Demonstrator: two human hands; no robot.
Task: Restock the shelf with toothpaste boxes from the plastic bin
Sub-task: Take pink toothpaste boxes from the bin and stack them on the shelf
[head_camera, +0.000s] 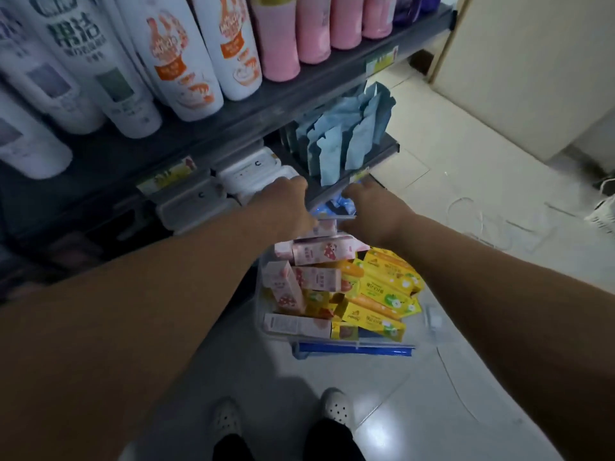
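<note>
Below the lower shelf lip, at the far end of the bin: left hand (286, 202) and right hand (374, 211), backs upward, close together but apart, fingers curled under and mostly hidden; grip on anything not discernible. Between them, a blurred blue object and one pink carton end, contact with either hand unclear.

Clear, thin-walled plastic bin (299, 336) on the floor (449, 181), just beside the shelf foot, blue bar latch (352, 348) at the near end. Inside, a loose heap of long rectangular cardboard toothpaste cartons: pink boxes (319, 252) at left and at the far end, some on edge, some tilted; yellow boxes (389, 287) at right, mostly flat, glossy print.

Shelf (266, 104): dark grey matte boards, paper price tags on the front lip. Upper board: tall, smooth, round-shouldered white bottles (186, 61) with orange labels, beside plain pink bottles (279, 44). Lower board: flat white packs (253, 174) with rounded corners at left; upright, crinkled blue pouches (346, 134) at right.

Floor of pale glossy tiles. At the bottom edge, two white perforated clogs (336, 407).
</note>
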